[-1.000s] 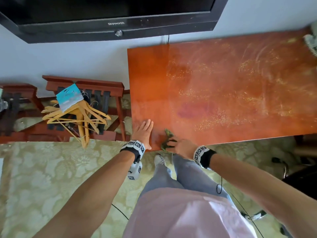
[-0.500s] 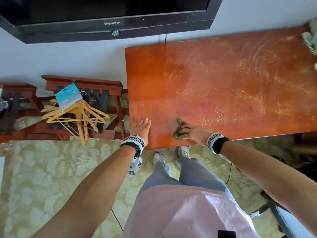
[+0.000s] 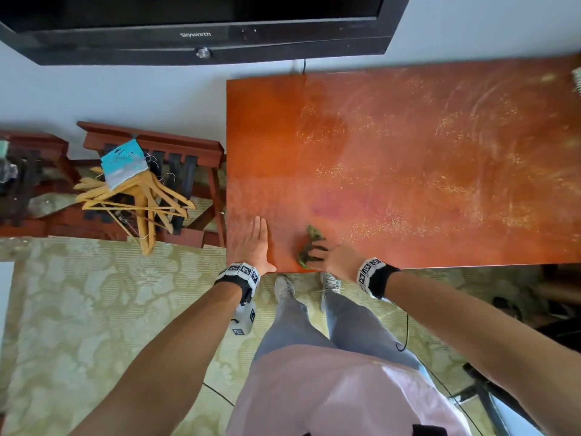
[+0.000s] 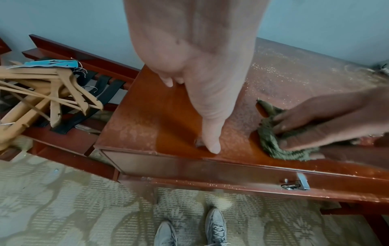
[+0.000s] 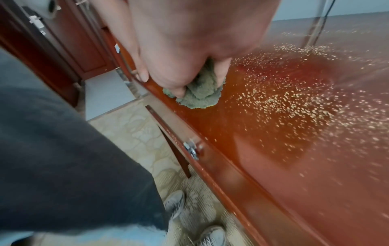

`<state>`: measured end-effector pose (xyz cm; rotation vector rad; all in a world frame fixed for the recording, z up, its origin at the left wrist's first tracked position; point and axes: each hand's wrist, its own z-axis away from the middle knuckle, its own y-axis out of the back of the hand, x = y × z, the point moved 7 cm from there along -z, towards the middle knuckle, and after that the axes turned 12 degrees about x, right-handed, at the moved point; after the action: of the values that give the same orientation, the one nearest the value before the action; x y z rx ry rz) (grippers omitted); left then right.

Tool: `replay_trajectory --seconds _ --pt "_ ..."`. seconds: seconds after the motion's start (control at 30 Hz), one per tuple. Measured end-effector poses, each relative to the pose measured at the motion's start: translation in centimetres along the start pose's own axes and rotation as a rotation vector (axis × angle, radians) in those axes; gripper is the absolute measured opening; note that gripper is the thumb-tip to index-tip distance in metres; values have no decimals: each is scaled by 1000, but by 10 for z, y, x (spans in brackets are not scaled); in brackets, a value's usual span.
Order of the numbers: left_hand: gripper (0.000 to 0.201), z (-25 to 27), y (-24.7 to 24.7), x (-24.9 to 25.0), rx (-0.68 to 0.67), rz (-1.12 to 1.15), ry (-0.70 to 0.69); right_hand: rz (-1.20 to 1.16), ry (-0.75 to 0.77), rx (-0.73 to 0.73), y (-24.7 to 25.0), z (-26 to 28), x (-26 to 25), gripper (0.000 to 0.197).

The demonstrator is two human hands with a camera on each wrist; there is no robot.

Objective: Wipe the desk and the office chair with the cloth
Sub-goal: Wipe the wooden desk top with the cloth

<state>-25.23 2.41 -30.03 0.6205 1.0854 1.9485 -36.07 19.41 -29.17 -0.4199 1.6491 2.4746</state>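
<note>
One green cloth (image 3: 309, 247) lies bunched near the front edge of the single red-brown worktop (image 3: 408, 152), amid scattered pale crumbs. The right hand (image 3: 334, 258) presses on the cloth, fingers curled over it and gripping it. The left hand (image 3: 253, 243) lies flat on the worktop just beside, fingers straight, holding nothing. Two grey shoes (image 4: 189, 231) stand on the patterned carpet (image 3: 78, 309). One bundle of wooden hangers (image 3: 135, 199) sits to the left.
</note>
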Motion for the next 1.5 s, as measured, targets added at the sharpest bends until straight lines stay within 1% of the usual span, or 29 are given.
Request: replay_trajectory --seconds 0.13,0.23,0.33,0.4,0.57,0.7,0.77,0.83,0.9,1.0,1.1,1.17,1.23,1.27,1.33,1.43,1.5 --pt "141 -5 1 8 -56 6 46 44 148 48 -16 24 2 59" --pt "140 -9 3 9 -87 2 67 38 225 61 -25 38 13 60" --pt "138 -9 6 9 -106 -33 69 21 253 73 -21 43 23 64" --pt "137 -10 9 11 -102 -58 72 25 222 42 -15 39 34 67" --pt "142 -12 7 18 -106 -114 110 -39 49 117 27 -1 65 60" --pt "145 -10 7 20 -116 -163 112 -88 -169 202 52 -38 91 63" --pt "143 -9 10 20 -124 -165 106 -122 -257 212 55 -50 94 63" --pt "139 -9 14 19 -127 -172 104 -113 -294 197 53 -53 91 63" --pt "132 -9 17 18 -145 -151 107 -108 -291 172 48 -48 86 63" --pt "120 -11 18 14 -174 -115 112 -80 -186 129 36 -35 74 60" --pt "116 -15 22 12 -187 -102 110 -59 -56 45 17 -19 63 62" --pt "120 -18 25 13 -196 -97 110 -45 61 -20 4 -12 55 67" --pt "129 -18 26 12 -217 -85 114 -4 172 -82 -8 -8 48 69" --pt "132 -17 26 12 -237 -81 113 0 208 -85 -11 -8 45 69" --pt "128 -17 29 12 -239 -79 104 16 252 -81 -10 -12 39 68" --pt "113 -20 31 8 -198 -51 77 22 309 -60 2 -24 32 64" --pt "101 -24 33 5 -162 -27 81 24 286 -22 15 -39 36 65"
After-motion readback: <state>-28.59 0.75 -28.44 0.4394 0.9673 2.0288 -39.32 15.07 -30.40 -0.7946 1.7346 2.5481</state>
